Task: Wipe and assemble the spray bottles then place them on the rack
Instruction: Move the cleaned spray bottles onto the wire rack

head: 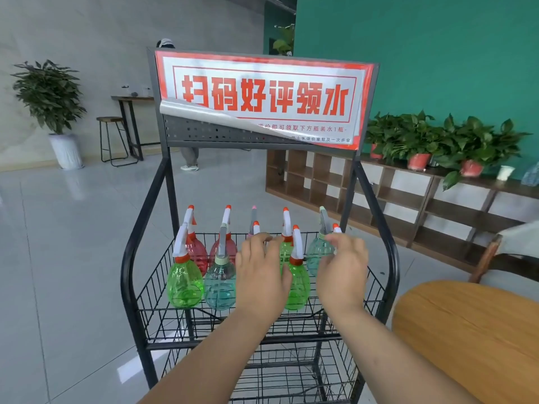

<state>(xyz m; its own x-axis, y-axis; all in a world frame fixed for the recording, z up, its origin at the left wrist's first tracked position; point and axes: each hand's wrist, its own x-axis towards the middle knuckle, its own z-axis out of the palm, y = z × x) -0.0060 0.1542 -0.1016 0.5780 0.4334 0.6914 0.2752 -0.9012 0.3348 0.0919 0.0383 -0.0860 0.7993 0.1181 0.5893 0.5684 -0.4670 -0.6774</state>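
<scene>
Your left hand (262, 266) and right hand (344, 266) reached among the bottles (185, 284) in the rack (126, 269), each hiding one, so I couldn't tell whether either gripped. A table (466, 330) stood beside.

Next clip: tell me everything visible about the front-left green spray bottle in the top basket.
The green bottle is translucent, pear-shaped plastic with an orange collar and a white trigger head. It stands upright, leftmost in the front row of the rack's wire basket, close beside a teal bottle, with a red bottle behind.
</scene>
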